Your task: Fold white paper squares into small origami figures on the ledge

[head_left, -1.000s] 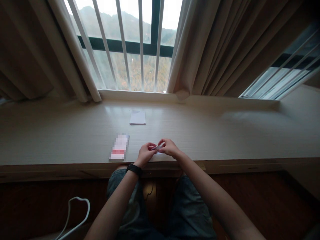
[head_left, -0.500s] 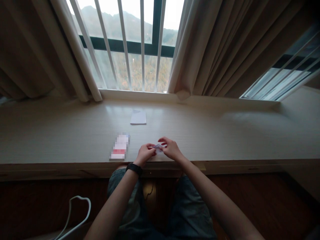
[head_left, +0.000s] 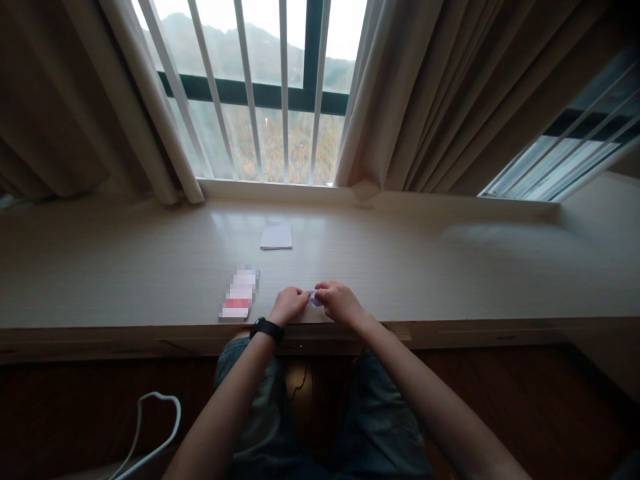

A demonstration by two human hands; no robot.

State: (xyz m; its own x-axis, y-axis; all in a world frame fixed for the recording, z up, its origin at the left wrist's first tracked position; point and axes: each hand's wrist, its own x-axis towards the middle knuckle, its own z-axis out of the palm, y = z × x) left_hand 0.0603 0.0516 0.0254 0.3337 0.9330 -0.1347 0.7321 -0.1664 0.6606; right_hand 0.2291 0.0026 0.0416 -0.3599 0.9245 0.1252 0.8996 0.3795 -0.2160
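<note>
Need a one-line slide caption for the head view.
Left hand and right hand pinch a small paper piece at the window-side counter, pixelated card beside, white paper sheet beyond.

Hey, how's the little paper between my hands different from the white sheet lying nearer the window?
The little paper is far smaller than the white sheet. It is pinched between the left hand and right hand, mostly hidden; the white sheet lies flat and untouched. Both look pale.

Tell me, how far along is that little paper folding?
The small paper already looks folded down tiny. Both the left hand and right hand pinch it on the desk now. More creases probably remain; its shape is hidden. The white sheet near the window lies untouched.
</note>
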